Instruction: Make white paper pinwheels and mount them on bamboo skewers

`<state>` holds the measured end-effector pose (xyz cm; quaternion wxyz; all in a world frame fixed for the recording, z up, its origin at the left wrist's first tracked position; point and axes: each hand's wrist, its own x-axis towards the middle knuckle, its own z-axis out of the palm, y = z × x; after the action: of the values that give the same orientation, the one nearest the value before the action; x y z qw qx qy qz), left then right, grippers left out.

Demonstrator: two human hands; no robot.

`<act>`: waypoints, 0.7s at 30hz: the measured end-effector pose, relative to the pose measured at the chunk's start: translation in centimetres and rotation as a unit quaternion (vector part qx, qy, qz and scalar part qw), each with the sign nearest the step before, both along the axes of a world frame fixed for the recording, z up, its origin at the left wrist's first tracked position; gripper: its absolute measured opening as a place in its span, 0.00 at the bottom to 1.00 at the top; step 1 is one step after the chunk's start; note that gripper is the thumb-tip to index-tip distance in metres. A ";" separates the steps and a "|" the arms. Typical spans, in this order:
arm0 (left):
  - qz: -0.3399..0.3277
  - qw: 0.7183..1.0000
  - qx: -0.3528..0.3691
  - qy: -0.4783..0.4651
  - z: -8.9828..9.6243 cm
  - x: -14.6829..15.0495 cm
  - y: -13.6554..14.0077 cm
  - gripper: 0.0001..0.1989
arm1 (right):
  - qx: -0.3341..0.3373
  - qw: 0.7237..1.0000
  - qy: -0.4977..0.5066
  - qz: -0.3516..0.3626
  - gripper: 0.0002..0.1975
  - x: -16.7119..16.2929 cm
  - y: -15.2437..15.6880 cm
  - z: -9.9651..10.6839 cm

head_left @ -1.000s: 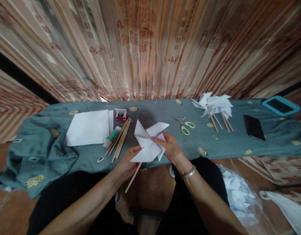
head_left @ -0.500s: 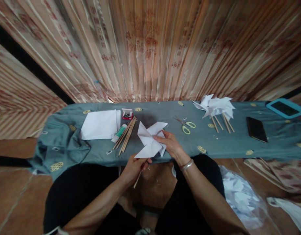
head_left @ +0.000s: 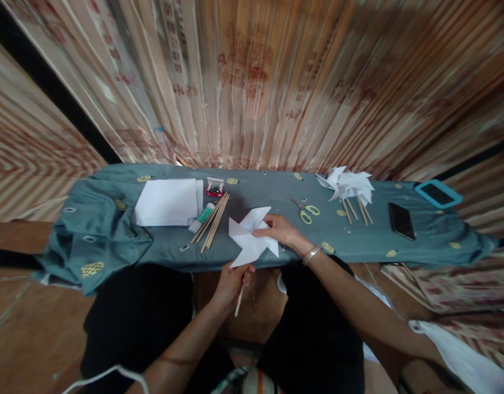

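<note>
Now your left fingers [head_left: 245,275] are gripping a wooden stick [head_left: 238,305], your right fingers [head_left: 271,221] pinching a paper pinwheel [head_left: 247,244], scissors [head_left: 303,207] lying to their right.

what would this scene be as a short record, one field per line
left hand: closed around a wooden stick, just below the blades of a white paper pinwheel
right hand: pinching the pinwheel's blades, thumb in front
left of pinwheel: loose wooden sticks, green-and-white tube, open red box (contents too small to tell), white paper stack
right of pinwheel: scissors, more paper pinwheels, black smartphone, blue-framed tablet
surface: pineapple-print cloth
backdrop: patterned curtain
</note>
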<state>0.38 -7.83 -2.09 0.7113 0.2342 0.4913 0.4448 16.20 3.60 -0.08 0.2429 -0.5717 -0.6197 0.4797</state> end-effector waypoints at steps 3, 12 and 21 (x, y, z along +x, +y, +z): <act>0.008 0.999 -0.023 -0.033 -0.5 0.3 -0.4 0.10 | 0.002 0.994 -0.108 0.032 0.15 0.1 0.3 0.1; 0.039 0.991 -0.072 -0.103 -1.7 1.4 -0.5 0.12 | 0.026 0.939 -0.326 0.108 0.22 0.0 1.0 1.0; 0.053 0.983 -0.100 -0.142 -2.1 1.8 -0.7 0.13 | 0.035 0.892 -0.411 0.187 0.26 -0.1 2.3 1.8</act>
<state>2.13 -8.51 -4.24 0.7690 0.0700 0.4387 0.4597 16.13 5.86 1.74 -0.1077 -0.5828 -0.7759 0.2160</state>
